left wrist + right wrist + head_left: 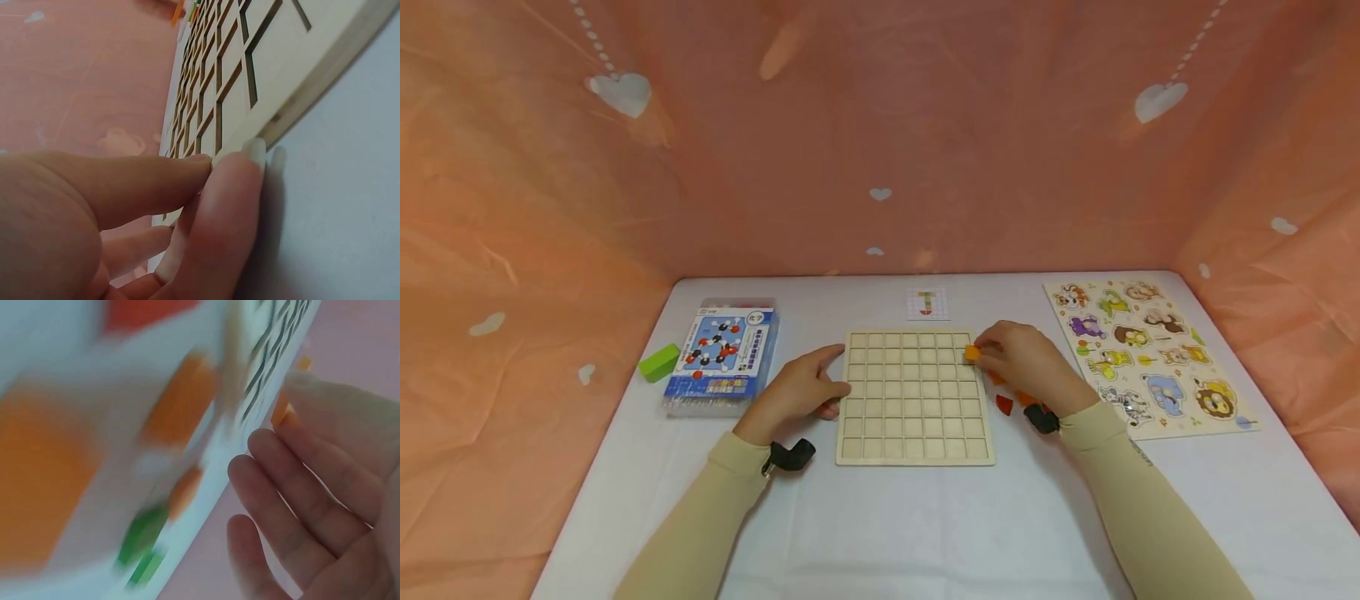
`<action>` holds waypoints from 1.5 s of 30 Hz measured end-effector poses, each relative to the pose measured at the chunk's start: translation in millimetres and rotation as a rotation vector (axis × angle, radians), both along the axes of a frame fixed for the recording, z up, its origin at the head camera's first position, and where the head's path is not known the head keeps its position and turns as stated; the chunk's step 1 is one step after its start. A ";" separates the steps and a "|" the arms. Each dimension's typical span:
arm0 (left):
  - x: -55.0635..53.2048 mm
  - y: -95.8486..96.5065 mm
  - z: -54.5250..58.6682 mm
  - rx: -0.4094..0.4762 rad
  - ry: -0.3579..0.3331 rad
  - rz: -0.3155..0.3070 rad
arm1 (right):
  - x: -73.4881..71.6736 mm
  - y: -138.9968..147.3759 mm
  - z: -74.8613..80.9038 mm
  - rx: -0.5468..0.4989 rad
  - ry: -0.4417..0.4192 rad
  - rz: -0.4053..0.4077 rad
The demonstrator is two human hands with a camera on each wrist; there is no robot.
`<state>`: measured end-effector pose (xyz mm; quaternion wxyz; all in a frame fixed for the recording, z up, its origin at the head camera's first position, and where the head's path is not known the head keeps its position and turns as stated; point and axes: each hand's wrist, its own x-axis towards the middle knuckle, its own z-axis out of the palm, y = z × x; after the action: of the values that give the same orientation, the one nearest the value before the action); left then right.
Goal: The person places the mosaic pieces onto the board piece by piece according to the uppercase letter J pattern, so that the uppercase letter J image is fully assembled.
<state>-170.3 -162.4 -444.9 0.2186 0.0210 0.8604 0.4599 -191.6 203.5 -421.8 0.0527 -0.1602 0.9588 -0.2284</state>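
Observation:
A pale wooden grid board [913, 397] lies flat on the white table. My left hand [801, 387] touches its left edge, index finger stretched along the side and thumb near the rim. In the left wrist view, fingertips [234, 181] rest against the board's edge. Between thumb and finger, my right hand [1026, 358] pinches an orange block [972, 353] over the board's upper right corner. Its other fingers [294, 494] hang apart from the table. Beside the board, partly under this hand, lie a red piece [1003, 405], orange pieces [181, 400] and green pieces [144, 537], blurred in the right wrist view.
Behind the board lies a small card [927, 303] printed with a coloured shape on a grid. At left are a boxed molecule set [722, 354] and a light green block [659, 363]. An animal puzzle board [1150, 358] lies at right. Pinkish-orange cloth [880, 133] surrounds the table.

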 end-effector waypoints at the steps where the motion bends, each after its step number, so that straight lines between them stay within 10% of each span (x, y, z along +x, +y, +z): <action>1: 0.0 0.2 0.4 0.005 0.002 -0.001 | -2.4 -8.0 -0.8 -0.003 0.008 0.018; 17: 0.3 2.7 1.6 0.016 -0.024 0.029 | -22.9 -96.0 -8.3 0.057 0.012 0.190; 45: -1.2 0.9 -2.6 0.050 -0.043 0.042 | -26.5 -111.5 -9.4 0.098 0.070 0.231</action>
<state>-171.4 -161.5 -447.5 0.2267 -0.0015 0.8439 0.4863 -218.1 92.0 -431.2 0.0531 -0.2746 0.9453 -0.1679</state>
